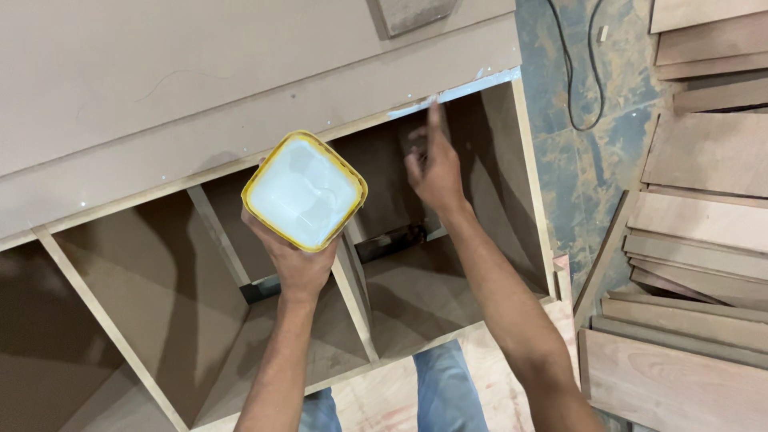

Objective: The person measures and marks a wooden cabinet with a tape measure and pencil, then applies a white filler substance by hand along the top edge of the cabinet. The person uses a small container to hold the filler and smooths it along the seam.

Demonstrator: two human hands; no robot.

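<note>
Workshop floor here, blue-grey tiles point(576, 172) with a plywood cabinet point(240, 104) lying open below the camera. The left hand point(298, 260) holds a yellow tub point(304, 190) of white glue from underneath, fingers wrapped round its base, so the tub sits right above them, over a divider point(352, 300). The right hand point(434, 164) is off to the tub's right, index finger stretched up touching the white-smeared cabinet edge point(452, 94), other fingers loosely curled. Further right of those fingers: stacked boards point(704, 240) and a black cable point(570, 72).
</note>
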